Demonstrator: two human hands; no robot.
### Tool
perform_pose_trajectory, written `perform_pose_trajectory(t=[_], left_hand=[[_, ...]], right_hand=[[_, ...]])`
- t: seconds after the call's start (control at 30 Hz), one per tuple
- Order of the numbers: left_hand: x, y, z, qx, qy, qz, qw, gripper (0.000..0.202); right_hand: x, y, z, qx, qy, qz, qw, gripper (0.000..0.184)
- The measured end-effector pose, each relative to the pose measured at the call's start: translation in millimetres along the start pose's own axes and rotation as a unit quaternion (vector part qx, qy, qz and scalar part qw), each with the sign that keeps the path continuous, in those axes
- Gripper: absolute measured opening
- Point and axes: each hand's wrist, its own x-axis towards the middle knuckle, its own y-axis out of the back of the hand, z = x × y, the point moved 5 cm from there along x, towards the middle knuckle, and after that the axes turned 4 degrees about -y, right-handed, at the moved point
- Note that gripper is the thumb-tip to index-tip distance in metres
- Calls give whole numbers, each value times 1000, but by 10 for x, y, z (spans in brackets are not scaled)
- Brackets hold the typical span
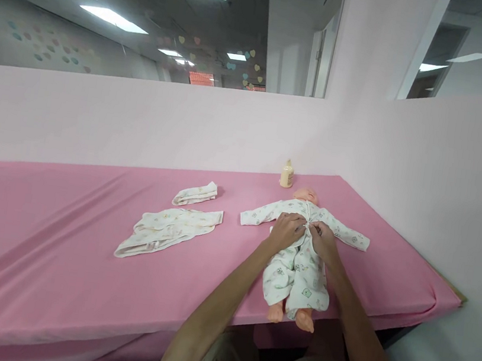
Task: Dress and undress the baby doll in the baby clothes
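A baby doll [305, 197] lies on its back on the pink table [57, 238], feet toward me, dressed in a white printed romper [300, 272] with sleeves spread out. My left hand [285, 230] and my right hand [321, 238] rest together on the doll's chest. Both have fingers curled, pinching the front of the romper near its closure.
A folded white baby garment [169, 230] and a smaller folded white piece [195, 193] lie left of the doll. A small cream bottle [287, 174] stands by the wall behind the doll's head. Pink partition walls enclose the back and right sides. The table edge is near me.
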Motion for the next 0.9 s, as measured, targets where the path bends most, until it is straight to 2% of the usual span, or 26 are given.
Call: perform_pose_trajectory(t=[0.2,0.4,0.63,0.9], left_hand=[[5,-43,-31,-16,4,-4,1000,20],[7,-96,0,20,13,-14,1000,16],[20,-123,-11,41,25,-7,999,10],[-11,-80,-5,24,24,22,999,13]], right_hand=[[5,-27,12,-22,34,12,999,19],[3,-49,24,-63,43,32,997,24],[0,-52,28,-116,71,68,988,25],[-14,-45,-9,-115,92,59,987,26]])
